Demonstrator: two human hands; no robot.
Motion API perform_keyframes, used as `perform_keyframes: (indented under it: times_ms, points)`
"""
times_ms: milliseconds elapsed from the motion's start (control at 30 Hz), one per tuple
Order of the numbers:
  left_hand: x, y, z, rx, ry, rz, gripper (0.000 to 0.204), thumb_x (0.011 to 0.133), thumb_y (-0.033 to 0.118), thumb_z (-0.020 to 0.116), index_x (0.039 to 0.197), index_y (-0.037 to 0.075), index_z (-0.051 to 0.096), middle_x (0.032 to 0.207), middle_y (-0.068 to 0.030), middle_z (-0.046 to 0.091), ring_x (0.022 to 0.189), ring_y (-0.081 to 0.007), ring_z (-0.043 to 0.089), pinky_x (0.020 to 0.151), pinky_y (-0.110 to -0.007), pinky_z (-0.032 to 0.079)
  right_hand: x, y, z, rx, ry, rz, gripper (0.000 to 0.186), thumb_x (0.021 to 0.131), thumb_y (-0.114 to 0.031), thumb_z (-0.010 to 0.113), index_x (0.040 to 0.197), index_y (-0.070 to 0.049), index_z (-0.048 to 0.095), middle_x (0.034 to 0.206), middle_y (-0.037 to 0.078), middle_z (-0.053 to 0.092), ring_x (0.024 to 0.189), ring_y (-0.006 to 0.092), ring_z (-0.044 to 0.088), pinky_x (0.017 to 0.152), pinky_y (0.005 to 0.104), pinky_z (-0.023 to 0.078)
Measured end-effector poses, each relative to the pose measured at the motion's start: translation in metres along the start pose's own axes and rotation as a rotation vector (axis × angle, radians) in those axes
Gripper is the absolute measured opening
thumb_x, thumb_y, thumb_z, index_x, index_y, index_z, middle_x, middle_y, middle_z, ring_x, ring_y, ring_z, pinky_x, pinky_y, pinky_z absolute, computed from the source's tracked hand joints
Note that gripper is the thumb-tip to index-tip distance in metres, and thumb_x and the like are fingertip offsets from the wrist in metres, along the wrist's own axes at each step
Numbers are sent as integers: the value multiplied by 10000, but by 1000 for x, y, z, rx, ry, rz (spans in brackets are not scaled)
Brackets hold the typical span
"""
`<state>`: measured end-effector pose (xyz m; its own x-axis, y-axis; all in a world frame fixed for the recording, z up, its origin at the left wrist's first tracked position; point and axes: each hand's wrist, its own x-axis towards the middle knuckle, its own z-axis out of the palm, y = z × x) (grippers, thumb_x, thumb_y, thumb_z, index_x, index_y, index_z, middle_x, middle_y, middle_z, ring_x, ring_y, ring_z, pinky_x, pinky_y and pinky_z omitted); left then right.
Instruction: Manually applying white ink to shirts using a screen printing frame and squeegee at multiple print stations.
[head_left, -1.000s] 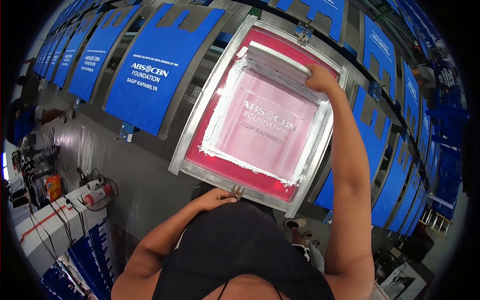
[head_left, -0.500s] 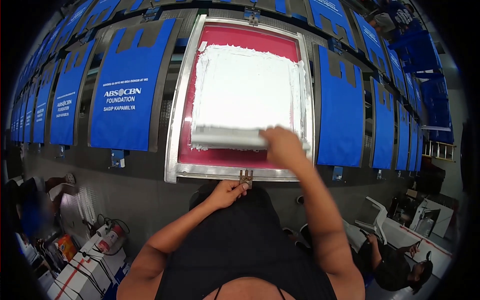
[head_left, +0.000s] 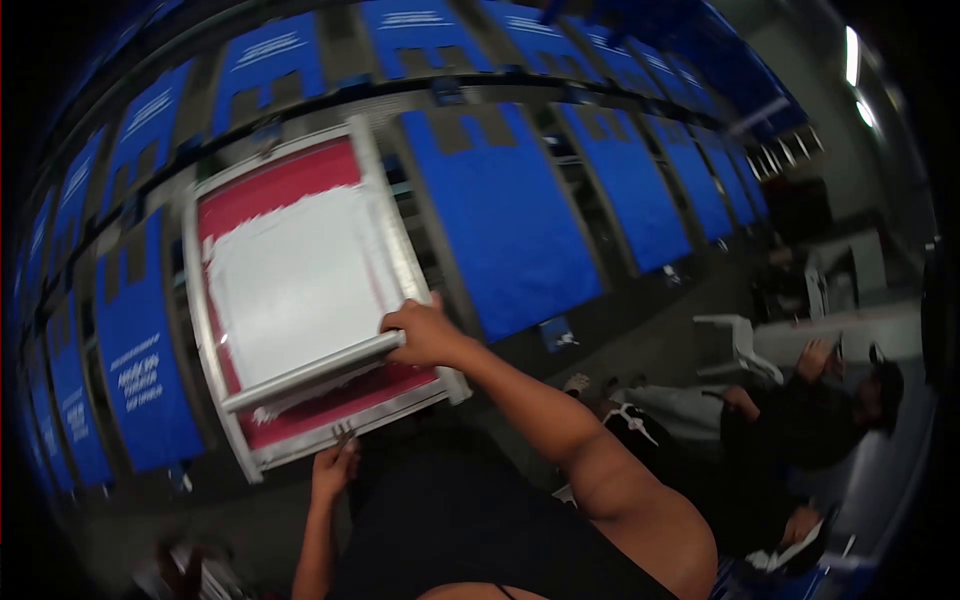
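Note:
My right hand (head_left: 422, 335) grips the right end of a long metal squeegee (head_left: 300, 373) lying across the lower part of a screen-printing frame (head_left: 398, 250). A white ink layer (head_left: 290, 270) covers most of the screen's red surface (head_left: 280, 170), with red showing around its edges. My left hand (head_left: 335, 463) holds a small metal clamp (head_left: 344, 434) at the middle of the frame's near bar. Blue fabric pieces on boards (head_left: 495, 220) flank the frame, one (head_left: 130, 380) with white lettering. The picture is slightly blurred.
Rows of similar blue pieces (head_left: 265, 55) curve away behind and to both sides. At lower right are people in dark clothes (head_left: 800, 430), a white plastic chair (head_left: 735, 350) and a light bench surface. Ceiling lights (head_left: 852, 60) show at the upper right edge.
The squeegee came from the screen's far end down to its near end, and white ink now covers the area where lettering showed. The view has since swung, showing more to the right.

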<state>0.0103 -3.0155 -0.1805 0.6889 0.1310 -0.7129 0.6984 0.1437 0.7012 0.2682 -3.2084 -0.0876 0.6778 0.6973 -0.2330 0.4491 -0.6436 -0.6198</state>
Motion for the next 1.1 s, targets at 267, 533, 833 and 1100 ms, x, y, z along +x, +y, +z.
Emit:
perform_keyframes:
  times_ms: [267,533,833,1100]
  points:
    - [33,87,-148,485,854,477,430,970,368,467,1105,-19,601,991,-161,657,884,-199,588,799,-340,457,31,44,10,440,123,227,487,574,-465,801,786,-63,624,755,36,626,793,189,598,865,522,291]
    - [63,74,-155,60,599,519,452,968,261,503,1302,-41,469,1230,-144,562,1084,-177,530,933,-286,407,19,59,-12,469,126,274,501,611,-426,804,894,-40,655,756,26,630,716,128,573,747,323,406]
    - [91,101,64,65,558,632,428,942,185,541,1314,-13,468,1126,-140,615,1006,-147,555,874,-273,440,-117,176,-139,625,361,247,277,657,-125,797,880,-6,681,787,37,667,775,123,601,716,294,483]
    - [106,133,234,-17,495,470,464,920,250,591,1285,-18,494,1002,-126,659,891,-118,580,781,-252,463,-173,307,-217,699,314,286,281,646,-80,781,895,-3,676,806,42,659,769,122,605,725,279,485]
